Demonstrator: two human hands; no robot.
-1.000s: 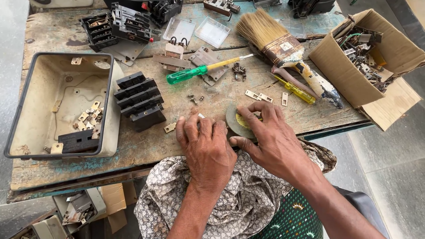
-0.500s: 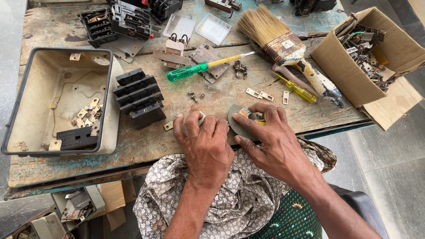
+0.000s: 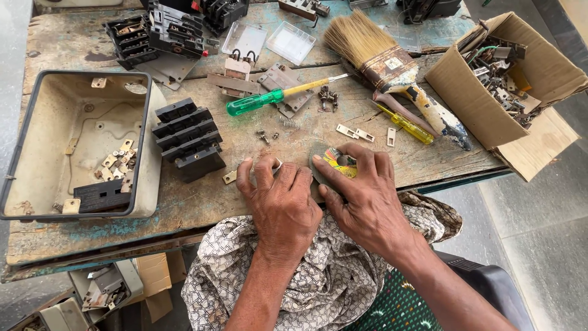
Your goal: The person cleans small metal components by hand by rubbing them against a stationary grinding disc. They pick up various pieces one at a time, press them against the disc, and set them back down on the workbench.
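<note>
My right hand (image 3: 361, 193) curls around a roll of tape with a yellow and red inner label (image 3: 338, 163), pressed on the worn wooden bench near its front edge. My left hand (image 3: 280, 196) lies beside it, fingers bent down over a small pale part (image 3: 277, 164) that is mostly hidden under them. The two hands touch at the thumbs. A small brass strip (image 3: 229, 177) lies just left of my left hand.
A black terminal block (image 3: 187, 140) and an open grey metal box (image 3: 79, 142) with small brass parts sit left. A green-handled screwdriver (image 3: 275, 96), loose screws (image 3: 264, 135), a paintbrush (image 3: 392, 67), a yellow screwdriver (image 3: 407, 125) and a cardboard box of scrap parts (image 3: 508, 79) lie beyond. Patterned cloth (image 3: 318, 276) covers my lap.
Both hands have stayed at the front edge. My right hand has shifted its fingers around the tape roll, turning it so the coloured label shows more.
</note>
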